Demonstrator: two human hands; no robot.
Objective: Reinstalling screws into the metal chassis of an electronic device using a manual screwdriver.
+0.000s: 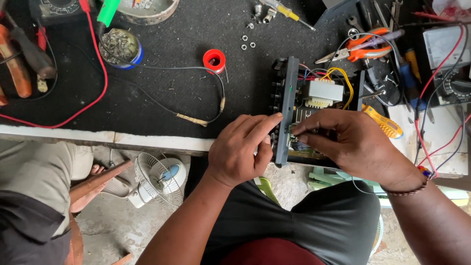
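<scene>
An opened black electronic device (287, 93) lies at the bench's front edge, with a transformer (322, 92), coloured wires and a circuit board inside. My left hand (244, 148) holds its black front panel, fingers resting on the panel's lower end. My right hand (353, 142) reaches into the chassis, fingertips pinched at a small part on the board near the panel. What the fingertips pinch is too small to make out.
On the black mat (171, 83) lie a yellow-handled screwdriver (385, 125), orange pliers (365, 46), a red solder spool (214, 60), loose nuts (247, 41), a tin (120, 46), red and black leads and meters (449, 64). A small fan (159, 179) stands on the floor. Another person's leg (39, 196) is at the left.
</scene>
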